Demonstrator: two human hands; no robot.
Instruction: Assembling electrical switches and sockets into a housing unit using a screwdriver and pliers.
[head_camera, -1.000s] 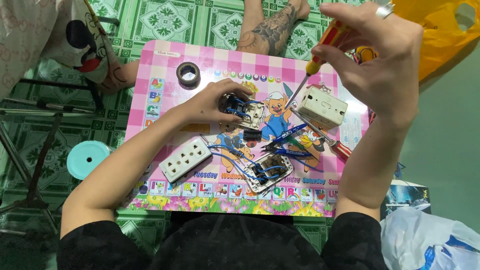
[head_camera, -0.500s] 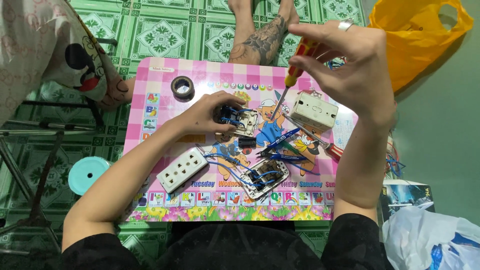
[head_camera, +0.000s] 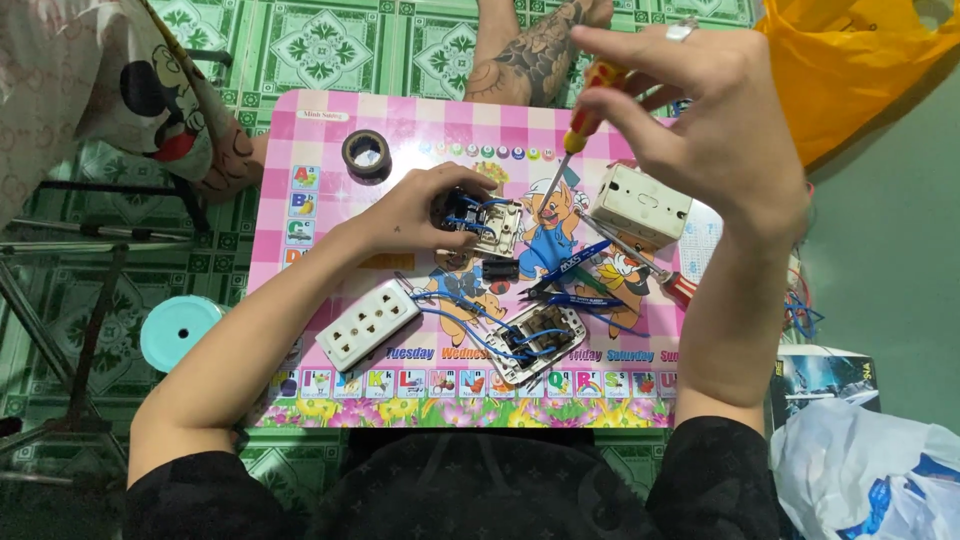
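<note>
My left hand (head_camera: 415, 210) grips a small switch module with blue wires (head_camera: 482, 222) on the pink children's table (head_camera: 320, 140). My right hand (head_camera: 705, 125), raised above the table, holds a red and yellow screwdriver (head_camera: 570, 145) with its tip pointing down toward that module. A white multi-socket plate (head_camera: 368, 324) lies near my left forearm. An open socket unit with blue wiring (head_camera: 540, 342) lies at the table's front. A white wall box (head_camera: 640, 205) sits under my right hand.
A black tape roll (head_camera: 366, 154) lies at the table's far left. Blue-handled pliers (head_camera: 575, 280) and a second screwdriver (head_camera: 650, 270) lie mid-table. Another person's tattooed leg (head_camera: 530, 50) is beyond the table. An orange bag (head_camera: 860, 60), a teal lid (head_camera: 178, 330) and white bag (head_camera: 870, 480) surround it.
My right hand with the screwdriver has moved left and closer to the switch module. My left hand has stayed on the module.
</note>
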